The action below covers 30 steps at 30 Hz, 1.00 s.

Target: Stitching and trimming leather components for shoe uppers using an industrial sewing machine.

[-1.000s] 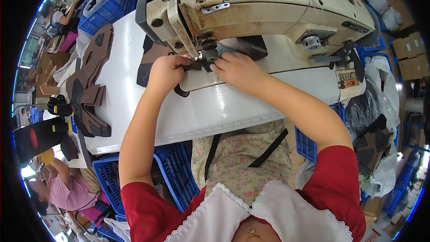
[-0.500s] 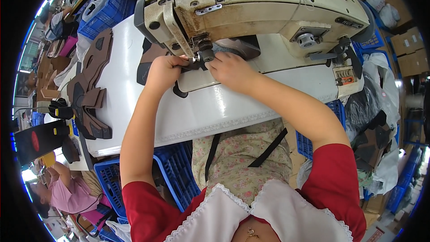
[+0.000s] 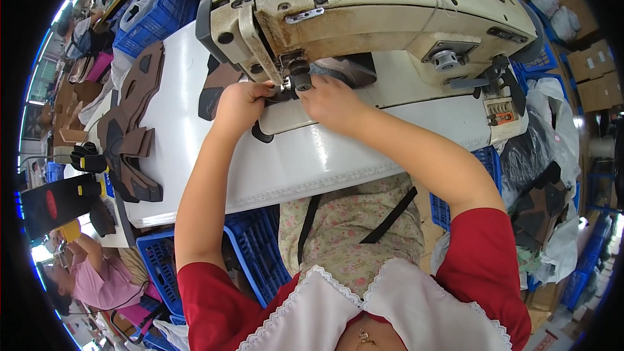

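A cream industrial sewing machine (image 3: 364,26) stands across the far side of the white table. Both hands work at its needle area. My left hand (image 3: 242,104) is left of the presser foot, thumb and fingers pinched on a brown and black shoe-upper piece (image 3: 220,84). Just right of the presser foot, my right hand (image 3: 330,101) is closed, its fingertips pressed on the work by the needle. A grey and black part of the work (image 3: 354,69) shows behind the right hand, under the machine arm. The needle tip and the seam are hidden by the foot and fingers.
Stacks of brown cut pieces (image 3: 120,133) lie along the table's left end. Blue crates (image 3: 257,253) stand below the front edge, and another (image 3: 156,16) at the far left. Plastic bags (image 3: 543,130) hang at the right. A person in pink (image 3: 107,276) sits at the lower left.
My right hand has shifted slightly, and its fingers sit a little differently beside the presser foot. The left hand keeps nearly the same place.
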Tool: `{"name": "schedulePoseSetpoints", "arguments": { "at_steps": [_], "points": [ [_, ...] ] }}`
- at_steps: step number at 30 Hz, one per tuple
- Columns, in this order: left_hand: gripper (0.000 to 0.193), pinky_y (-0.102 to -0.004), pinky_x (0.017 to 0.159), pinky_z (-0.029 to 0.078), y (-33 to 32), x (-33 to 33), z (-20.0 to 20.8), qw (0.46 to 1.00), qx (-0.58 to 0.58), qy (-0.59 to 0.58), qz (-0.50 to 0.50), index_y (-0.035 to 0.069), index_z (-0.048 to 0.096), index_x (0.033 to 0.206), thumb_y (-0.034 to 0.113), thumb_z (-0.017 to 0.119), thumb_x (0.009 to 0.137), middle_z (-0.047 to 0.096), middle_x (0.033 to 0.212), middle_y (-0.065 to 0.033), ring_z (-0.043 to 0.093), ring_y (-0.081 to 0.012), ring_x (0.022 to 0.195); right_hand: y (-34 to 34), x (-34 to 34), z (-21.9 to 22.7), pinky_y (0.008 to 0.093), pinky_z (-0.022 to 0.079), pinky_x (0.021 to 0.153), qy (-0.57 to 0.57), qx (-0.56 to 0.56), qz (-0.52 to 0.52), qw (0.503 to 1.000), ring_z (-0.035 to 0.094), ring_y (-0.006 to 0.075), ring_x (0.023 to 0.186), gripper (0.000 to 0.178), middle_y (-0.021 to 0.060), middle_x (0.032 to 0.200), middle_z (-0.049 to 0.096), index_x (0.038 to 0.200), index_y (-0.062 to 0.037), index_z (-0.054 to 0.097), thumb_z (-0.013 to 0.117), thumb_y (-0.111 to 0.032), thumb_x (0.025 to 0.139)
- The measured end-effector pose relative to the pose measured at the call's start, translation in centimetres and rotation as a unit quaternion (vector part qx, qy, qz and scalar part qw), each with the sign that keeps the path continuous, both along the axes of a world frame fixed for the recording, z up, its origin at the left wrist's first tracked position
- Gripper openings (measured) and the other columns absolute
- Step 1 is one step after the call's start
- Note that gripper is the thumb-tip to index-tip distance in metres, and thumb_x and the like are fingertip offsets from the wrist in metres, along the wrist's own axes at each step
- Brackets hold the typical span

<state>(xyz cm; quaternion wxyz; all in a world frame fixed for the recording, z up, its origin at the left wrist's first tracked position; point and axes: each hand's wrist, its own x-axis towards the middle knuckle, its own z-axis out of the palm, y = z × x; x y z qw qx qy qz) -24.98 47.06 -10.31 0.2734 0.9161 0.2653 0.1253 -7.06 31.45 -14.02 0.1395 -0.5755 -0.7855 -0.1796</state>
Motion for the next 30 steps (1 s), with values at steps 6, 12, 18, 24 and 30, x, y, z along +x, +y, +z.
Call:
{"name": "schedulePoseSetpoints", "arguments": {
  "at_steps": [6,12,18,24,30],
  "points": [
    [0.032,-0.0342,0.089,0.056,0.0,0.0,0.2,1.0,-0.008,0.01,-0.001,0.002,0.077,0.1,-0.008,0.057,0.077,0.075,0.106,-0.0135,0.072,-0.0275,0.102,0.4,-0.3,-0.2,0.0355,0.053,0.082,0.026,0.032,-0.011,0.999,0.058,0.0268,0.099,0.014,0.0075,0.095,0.063,0.076,-0.0032,0.072,0.065,-0.014,0.072],
    [0.03,-0.0353,0.079,0.058,-0.1,0.1,0.2,0.999,-0.023,-0.016,0.017,0.004,0.078,0.095,-0.007,0.057,0.077,0.076,0.101,-0.0123,0.074,-0.0265,0.095,0.6,-0.5,-0.2,0.0352,0.054,0.083,0.003,0.046,-0.019,0.999,0.058,0.0261,0.1,0.013,0.0067,0.092,0.066,0.077,-0.0036,0.072,0.065,-0.013,0.071],
    [0.03,-0.0342,0.078,0.058,0.6,0.2,-0.6,0.997,-0.059,-0.041,0.026,0.004,0.078,0.094,-0.006,0.057,0.076,0.076,0.099,-0.0132,0.075,-0.0271,0.088,1.0,-0.4,0.0,0.0353,0.054,0.082,-0.003,-0.008,-0.023,1.0,0.059,0.0258,0.099,0.012,0.0061,0.086,0.067,0.077,-0.0045,0.073,0.066,-0.012,0.07],
    [0.031,-0.0376,0.079,0.057,0.0,-0.1,-1.0,0.999,0.011,-0.029,0.008,0.006,0.078,0.094,-0.005,0.06,0.072,0.075,0.097,-0.0132,0.072,-0.0305,0.086,1.3,-0.3,-0.1,0.0429,0.057,0.074,0.059,0.002,0.0,0.998,0.065,0.0316,0.083,0.012,0.0136,0.09,0.06,0.086,0.0006,0.064,0.064,-0.004,0.074],
    [0.029,-0.0384,0.078,0.056,-0.3,-0.3,-1.1,0.997,0.033,-0.071,-0.007,0.007,0.078,0.093,-0.004,0.061,0.072,0.073,0.095,-0.0147,0.07,-0.0328,0.087,1.5,-0.3,-0.4,0.0428,0.057,0.071,0.079,0.027,0.002,0.997,0.065,0.0335,0.081,0.006,0.0159,0.088,0.059,0.085,0.0006,0.061,0.063,-0.003,0.08]
  ]
}}
